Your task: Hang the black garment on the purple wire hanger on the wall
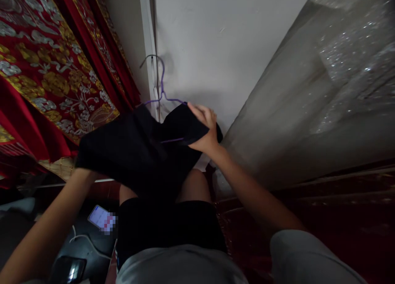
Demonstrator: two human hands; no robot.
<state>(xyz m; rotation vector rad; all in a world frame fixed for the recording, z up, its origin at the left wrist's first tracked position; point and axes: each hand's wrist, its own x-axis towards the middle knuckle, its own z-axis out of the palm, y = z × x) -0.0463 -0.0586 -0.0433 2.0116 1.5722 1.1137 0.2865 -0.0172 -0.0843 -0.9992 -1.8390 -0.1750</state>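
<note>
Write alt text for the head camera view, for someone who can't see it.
A right hand grips a black garment on a purple hanger against a white wall; the left arm reaches under the cloth. A red-and-gold curtain hangs at left.

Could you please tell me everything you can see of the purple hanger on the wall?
The hanger is thin purple wire with a twisted neck and a darker hook on top, caught by the white frame; on what is unclear. It hangs roughly upright. A black garment covers its sloping shoulders and most of the rest; a bit of lower bar shows. The right hand grips the garment over one end.
</note>
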